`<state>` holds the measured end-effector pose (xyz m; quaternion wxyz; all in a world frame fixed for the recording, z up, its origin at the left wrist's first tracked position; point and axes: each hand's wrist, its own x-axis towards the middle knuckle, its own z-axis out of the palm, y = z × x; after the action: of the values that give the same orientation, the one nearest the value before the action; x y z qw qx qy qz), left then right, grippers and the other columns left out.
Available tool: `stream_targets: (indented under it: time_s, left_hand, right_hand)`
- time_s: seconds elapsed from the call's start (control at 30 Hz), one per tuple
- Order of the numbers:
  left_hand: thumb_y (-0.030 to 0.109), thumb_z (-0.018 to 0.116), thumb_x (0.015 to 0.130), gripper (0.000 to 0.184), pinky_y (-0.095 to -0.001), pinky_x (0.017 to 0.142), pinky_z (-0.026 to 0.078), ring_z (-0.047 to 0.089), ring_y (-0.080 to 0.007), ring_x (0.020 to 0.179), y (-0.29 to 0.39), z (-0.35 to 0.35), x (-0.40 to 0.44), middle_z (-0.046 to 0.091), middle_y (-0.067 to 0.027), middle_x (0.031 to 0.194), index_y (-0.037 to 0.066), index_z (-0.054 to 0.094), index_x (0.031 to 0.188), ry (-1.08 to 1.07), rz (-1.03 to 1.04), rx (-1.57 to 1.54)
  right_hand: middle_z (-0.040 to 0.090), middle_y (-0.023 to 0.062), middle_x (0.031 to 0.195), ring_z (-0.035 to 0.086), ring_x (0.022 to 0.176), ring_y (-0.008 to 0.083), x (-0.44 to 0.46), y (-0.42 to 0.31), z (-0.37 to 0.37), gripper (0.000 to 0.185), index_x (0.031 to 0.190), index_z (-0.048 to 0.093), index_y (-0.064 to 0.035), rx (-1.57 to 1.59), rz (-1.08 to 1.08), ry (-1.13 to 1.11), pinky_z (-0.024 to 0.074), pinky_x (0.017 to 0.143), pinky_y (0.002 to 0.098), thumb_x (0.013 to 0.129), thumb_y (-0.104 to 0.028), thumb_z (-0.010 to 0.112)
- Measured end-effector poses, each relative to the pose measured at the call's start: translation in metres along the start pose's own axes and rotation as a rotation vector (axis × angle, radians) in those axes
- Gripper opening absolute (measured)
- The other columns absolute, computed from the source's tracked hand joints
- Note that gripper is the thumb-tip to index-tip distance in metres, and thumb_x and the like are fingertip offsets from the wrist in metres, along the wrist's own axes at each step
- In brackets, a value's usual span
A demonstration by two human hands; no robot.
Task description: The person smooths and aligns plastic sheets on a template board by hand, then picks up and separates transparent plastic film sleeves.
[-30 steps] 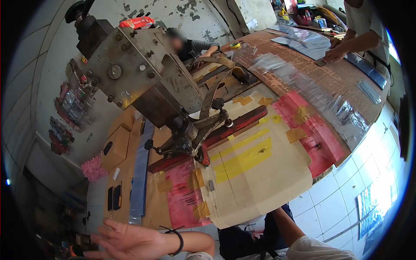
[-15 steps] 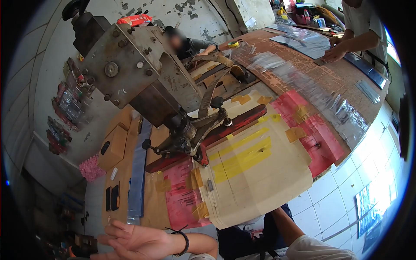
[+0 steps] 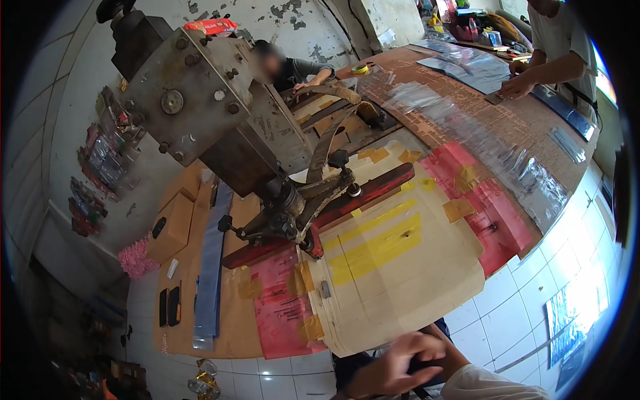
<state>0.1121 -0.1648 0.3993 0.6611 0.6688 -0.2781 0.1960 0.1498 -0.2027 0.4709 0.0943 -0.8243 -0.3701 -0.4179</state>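
Observation:
My left hand [image 3: 399,365] is at the bottom centre, in front of my right forearm [image 3: 457,360]. It is slightly blurred; its fingers are curved and apart from the thumb, with nothing visible held. My right hand is hidden, the forearm running up to the near edge of the beige board [image 3: 400,293]. That board carries yellow tape strips [image 3: 383,248] and brown tape at its sides. Across its far part lies a red bar [image 3: 373,187] under the arm of a heavy metal press [image 3: 193,100]. A small grey piece [image 3: 325,289] lies near the board's left edge.
Red sheets [image 3: 283,303] flank the board. Left on the cardboard-covered table are blue plastic strips [image 3: 212,267], black objects [image 3: 169,306] and a cardboard box [image 3: 172,230]. Clear film [image 3: 467,127] covers the right table, where one person works with their hands [image 3: 517,83]; another sits behind the press.
My left hand has swung from the lower left, palm up, across to the right in front of my right forearm. The press and board keep their places, the view shifting slightly.

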Motion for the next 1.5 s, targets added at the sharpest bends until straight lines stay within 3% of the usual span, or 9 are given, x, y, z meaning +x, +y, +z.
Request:
stream_targets:
  time_s: [0.07, 0.13, 0.23, 0.6, 0.9, 1.07, 1.2, 1.33, 1.5]
  left_hand:
    - [0.065, 0.056, 0.103, 0.094, -0.0457, 0.109, 0.042, 0.058, -0.0340, 0.123, -0.046, 0.032, -0.044, 0.060, -0.0245, 0.128, 0.004, 0.024, 0.167, -0.455, -0.580, -0.062]
    - [0.077, 0.038, 0.102, 0.093, -0.0514, 0.119, 0.031, 0.051, -0.0388, 0.135, -0.112, 0.083, -0.108, 0.057, -0.0247, 0.140, 0.004, 0.040, 0.160, -0.565, -0.376, 0.152]
    - [0.080, 0.027, 0.101, 0.095, -0.0538, 0.122, 0.024, 0.048, -0.0404, 0.137, -0.147, 0.102, -0.152, 0.057, -0.0214, 0.141, 0.002, 0.051, 0.151, -0.375, -0.218, 0.142]
    - [0.044, 0.034, 0.108, 0.055, -0.0529, 0.111, 0.040, 0.060, -0.0396, 0.119, -0.149, 0.086, -0.134, 0.065, -0.0201, 0.120, 0.002, 0.065, 0.123, -0.171, -0.149, 0.287]
    - [0.035, 0.039, 0.105, 0.047, -0.0527, 0.109, 0.042, 0.061, -0.0388, 0.118, -0.147, 0.087, -0.130, 0.066, -0.0195, 0.119, 0.001, 0.066, 0.123, -0.134, -0.145, 0.271]
    - [0.006, 0.058, 0.099, 0.040, -0.0455, 0.098, 0.048, 0.063, -0.0327, 0.098, -0.103, 0.071, -0.088, 0.064, -0.0169, 0.107, -0.002, 0.055, 0.138, -0.185, -0.319, 0.117]
    - [-0.002, 0.067, 0.094, 0.051, -0.0424, 0.089, 0.048, 0.059, -0.0311, 0.087, -0.036, 0.056, -0.004, 0.061, -0.0151, 0.098, -0.003, 0.045, 0.140, 0.169, -0.012, -0.134]
    - [0.001, 0.069, 0.093, 0.047, -0.0437, 0.091, 0.048, 0.059, -0.0313, 0.090, -0.042, 0.103, 0.023, 0.062, -0.0144, 0.100, -0.002, 0.049, 0.136, -0.016, -0.017, -0.163]
    - [0.006, 0.071, 0.092, 0.043, -0.0453, 0.093, 0.047, 0.060, -0.0315, 0.094, -0.093, 0.178, -0.045, 0.063, -0.0135, 0.103, 0.000, 0.053, 0.131, -0.315, -0.194, -0.105]
  right_hand:
    - [0.053, 0.0066, 0.109, 0.052, 0.097, 0.0199, -0.013, 0.026, -0.005, 0.069, 0.169, 0.017, -0.0127, -0.038, 0.031, -0.085, 0.0448, 0.100, 0.0369, 0.106, -0.017, 0.047]
    - [0.053, 0.0070, 0.109, 0.052, 0.097, 0.0203, -0.022, 0.039, -0.010, 0.069, 0.168, 0.018, -0.0128, -0.080, 0.056, -0.133, 0.0448, 0.100, 0.0369, 0.106, -0.018, 0.048]
    - [0.054, 0.0076, 0.109, 0.053, 0.098, 0.0208, -0.029, 0.050, -0.015, 0.069, 0.168, 0.019, -0.0130, -0.121, 0.083, -0.168, 0.0448, 0.100, 0.0369, 0.106, -0.020, 0.048]
    - [0.057, 0.0098, 0.110, 0.054, 0.098, 0.0228, -0.038, 0.064, -0.024, 0.068, 0.166, 0.022, -0.0136, -0.153, 0.101, -0.206, 0.0448, 0.101, 0.0369, 0.106, -0.026, 0.052]
    - [0.059, 0.0116, 0.110, 0.056, 0.099, 0.0244, -0.046, 0.073, -0.028, 0.068, 0.165, 0.025, -0.0141, -0.173, 0.111, -0.238, 0.0449, 0.101, 0.0369, 0.106, -0.031, 0.055]
    - [0.060, 0.0126, 0.110, 0.056, 0.099, 0.0253, -0.048, 0.075, -0.035, 0.068, 0.164, 0.027, -0.0144, -0.197, 0.109, -0.252, 0.0449, 0.102, 0.0369, 0.106, -0.034, 0.056]
    - [0.061, 0.0134, 0.111, 0.057, 0.099, 0.0260, -0.052, 0.074, -0.052, 0.068, 0.163, 0.028, -0.0147, -0.214, 0.118, -0.263, 0.0449, 0.102, 0.0369, 0.105, -0.036, 0.058]
    - [0.062, 0.0142, 0.111, 0.058, 0.100, 0.0268, -0.052, 0.081, -0.073, 0.068, 0.162, 0.029, -0.0149, -0.268, 0.116, -0.255, 0.0449, 0.102, 0.0369, 0.105, -0.038, 0.059]
    - [0.063, 0.0152, 0.111, 0.058, 0.100, 0.0276, -0.062, 0.078, -0.088, 0.069, 0.162, 0.031, -0.0152, -0.343, 0.092, -0.255, 0.0449, 0.102, 0.0369, 0.105, -0.041, 0.061]
